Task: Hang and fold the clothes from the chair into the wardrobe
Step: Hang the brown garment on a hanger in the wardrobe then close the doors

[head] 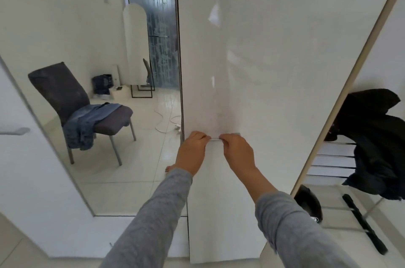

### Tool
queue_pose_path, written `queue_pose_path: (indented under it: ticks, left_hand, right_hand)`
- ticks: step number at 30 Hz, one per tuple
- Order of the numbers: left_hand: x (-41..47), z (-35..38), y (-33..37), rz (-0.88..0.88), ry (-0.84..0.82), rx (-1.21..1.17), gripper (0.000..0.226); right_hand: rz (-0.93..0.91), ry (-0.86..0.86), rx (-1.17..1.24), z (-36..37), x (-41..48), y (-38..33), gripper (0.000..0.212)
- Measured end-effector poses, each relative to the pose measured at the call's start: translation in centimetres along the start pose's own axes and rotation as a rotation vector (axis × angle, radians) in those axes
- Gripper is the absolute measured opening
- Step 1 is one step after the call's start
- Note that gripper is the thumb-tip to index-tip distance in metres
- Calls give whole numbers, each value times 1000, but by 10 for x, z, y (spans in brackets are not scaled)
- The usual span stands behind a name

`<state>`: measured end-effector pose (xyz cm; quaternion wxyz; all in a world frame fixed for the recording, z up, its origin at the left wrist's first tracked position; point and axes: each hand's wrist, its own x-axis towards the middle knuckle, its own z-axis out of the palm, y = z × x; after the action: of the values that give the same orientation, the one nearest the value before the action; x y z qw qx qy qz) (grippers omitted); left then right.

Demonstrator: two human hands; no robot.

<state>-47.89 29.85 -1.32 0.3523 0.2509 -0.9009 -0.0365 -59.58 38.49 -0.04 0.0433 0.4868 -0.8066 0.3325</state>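
Observation:
A tall white wardrobe door (274, 48) fills the middle of the head view. Both hands grip its thin metal handle (215, 140): my left hand (192, 149) holds the left end, my right hand (236, 151) the right end. To the left, a mirror panel reflects a grey chair (65, 96) with blue denim clothes (87, 123) draped over its seat and front edge. On the right, inside the wardrobe, a black garment (377, 145) hangs over chrome rails (333, 158).
A second white door with a metal handle (15, 130) stands at the far left. The mirror also shows a white cable (164, 123) on the tiled floor, a standing mirror and a dark bag. A black strap (363, 224) and a dark object (309, 204) lie low in the wardrobe.

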Motion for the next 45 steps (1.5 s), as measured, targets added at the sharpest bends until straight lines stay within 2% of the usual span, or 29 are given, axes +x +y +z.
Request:
queue_pose_path:
  ticks: [2, 8, 10, 12, 14, 16, 19, 22, 24, 28, 31, 36, 40, 42, 45]
  left_hand:
    - [-4, -6, 4, 3, -29, -10, 27]
    - [-28, -21, 14, 264, -29, 0, 34]
    - [-45, -29, 21, 368, 29, -18, 28]
    - [-63, -48, 32, 444, 161, -47, 23]
    - [-76, -75, 42, 413, 278, -111, 24]
    - [-81, -99, 53, 211, 296, -305, 25]
    - [-78, -120, 68, -138, 71, -675, 29]
    - [-79, -115, 92, -194, -268, -939, 30]
    - [-86, -112, 116, -217, -386, -1061, 30]
    - [-91, -116, 155, -239, -421, -1218, 35]
    - [-82, -119, 175, -160, -463, -1245, 37]
    - [-65, -111, 226, -102, -385, -1260, 38]
    - [-51, -109, 264, 15, -370, -1250, 42]
    - [-39, -106, 286, 69, -341, -1226, 46]
    - [-24, -95, 315, 144, -299, -1217, 50]
  right_hand:
    - [31, -5, -14, -3, -4, -3, 32]
    - [68, 33, 38, -21, -44, -9, 26]
    - [85, 50, 6, -30, -62, -12, 23]
    - [126, 52, -50, -40, -80, -17, 22]
    - [191, 37, -127, -50, -100, -24, 25]
    - [244, 2, -203, -61, -117, -30, 27]
    - [285, -17, -230, -80, -139, -41, 27]
    - [247, 172, -117, -105, -159, -58, 25]
    - [217, 337, -61, -129, -168, -73, 24]
    - [-3, 629, -82, -194, -176, -101, 21]
    - [-150, 738, -135, -226, -173, -117, 18]
    - [-221, 892, -299, -265, -180, -108, 24]
    - [-314, 917, -433, -304, -188, -94, 44]
    - [-337, 866, -544, -324, -186, -89, 47]
    - [-277, 799, -690, -342, -184, -81, 47]
